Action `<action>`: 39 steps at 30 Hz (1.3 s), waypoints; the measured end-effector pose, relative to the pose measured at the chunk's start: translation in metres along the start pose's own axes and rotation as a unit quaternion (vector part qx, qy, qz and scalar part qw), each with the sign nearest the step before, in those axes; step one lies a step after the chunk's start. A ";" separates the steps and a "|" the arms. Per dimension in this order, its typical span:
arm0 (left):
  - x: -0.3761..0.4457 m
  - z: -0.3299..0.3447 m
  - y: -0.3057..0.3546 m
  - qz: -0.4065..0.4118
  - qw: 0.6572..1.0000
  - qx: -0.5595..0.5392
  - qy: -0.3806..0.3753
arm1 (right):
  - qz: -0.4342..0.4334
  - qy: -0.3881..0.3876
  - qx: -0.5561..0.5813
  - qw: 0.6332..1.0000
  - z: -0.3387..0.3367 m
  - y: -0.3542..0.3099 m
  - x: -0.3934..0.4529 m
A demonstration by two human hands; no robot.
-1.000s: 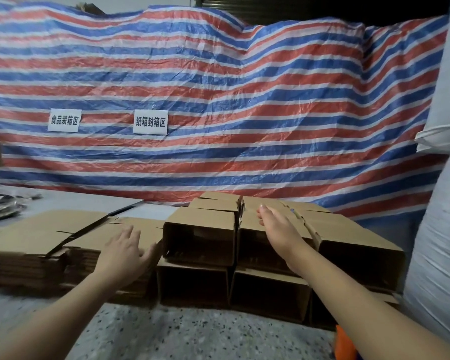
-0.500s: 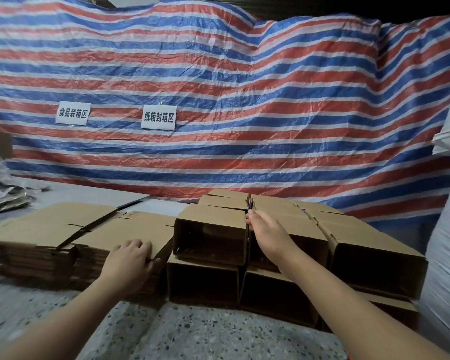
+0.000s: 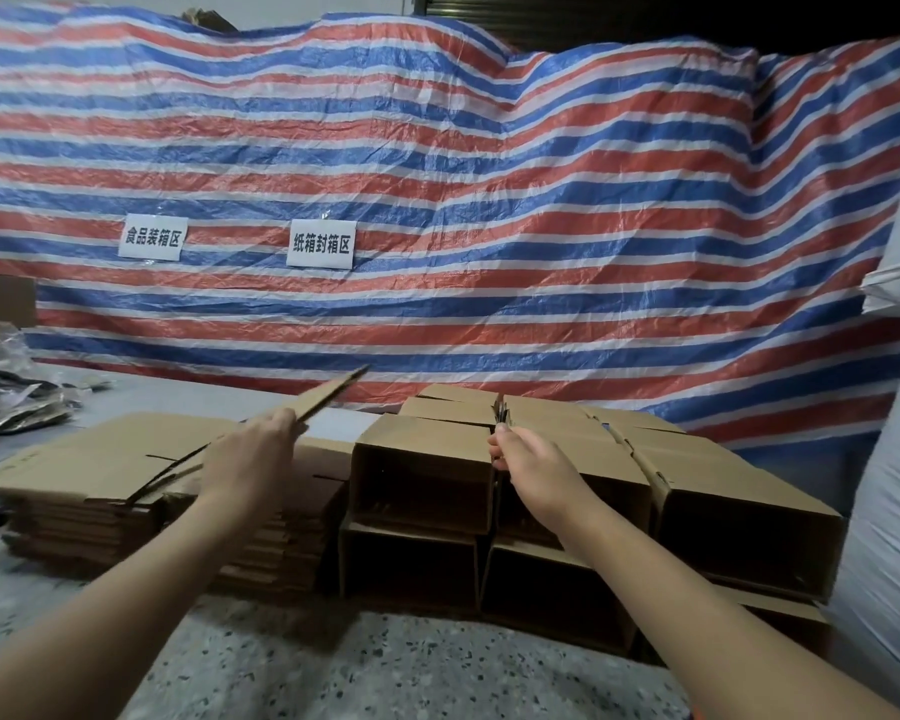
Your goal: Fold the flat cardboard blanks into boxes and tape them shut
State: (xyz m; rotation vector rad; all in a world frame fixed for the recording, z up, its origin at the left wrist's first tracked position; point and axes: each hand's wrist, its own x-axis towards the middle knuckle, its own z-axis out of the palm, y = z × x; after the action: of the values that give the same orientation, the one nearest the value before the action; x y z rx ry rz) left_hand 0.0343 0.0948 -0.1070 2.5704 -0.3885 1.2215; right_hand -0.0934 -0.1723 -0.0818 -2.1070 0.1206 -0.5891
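Observation:
Two piles of flat cardboard blanks (image 3: 100, 459) lie on the speckled table at the left. My left hand (image 3: 250, 465) grips one flat blank (image 3: 328, 394) and holds it tilted up off the right pile, its far edge raised. To the right stand several folded open boxes (image 3: 422, 459) stacked in two layers, open sides toward me. My right hand (image 3: 528, 459) reaches into the gap between two upper boxes and pinches a small dark object (image 3: 501, 413) that sticks up there. What that object is stays unclear.
A red, white and blue striped tarp (image 3: 489, 200) hangs behind the table with two white paper signs (image 3: 320, 244). Crumpled silvery wrapping (image 3: 6, 392) lies at the far left. A large white sack (image 3: 889, 511) stands close on the right. Speckled tabletop (image 3: 385, 667) lies in front of me.
My left hand has lifted one flat blank off the pile, tilting it upward. My right hand shifted from the box top to the gap between boxes and closed on the dark object.

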 end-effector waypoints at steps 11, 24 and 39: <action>0.029 -0.140 0.074 0.151 0.924 -0.282 0.210 | -0.070 0.074 0.012 0.995 -0.068 -0.065 -0.005; 0.020 -0.201 0.141 0.108 0.794 -0.597 0.035 | -0.120 0.246 0.149 0.950 -0.188 -0.115 -0.036; -0.020 -0.130 0.163 -0.125 0.799 -0.586 -0.057 | -0.001 0.208 0.194 0.959 -0.154 -0.024 -0.077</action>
State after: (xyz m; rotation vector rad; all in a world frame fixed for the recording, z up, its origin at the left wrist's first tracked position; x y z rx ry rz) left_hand -0.1274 -0.0085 -0.0229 1.5101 -0.5656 0.4286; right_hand -0.2343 -0.2523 -0.0179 -1.5834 0.2200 -0.9691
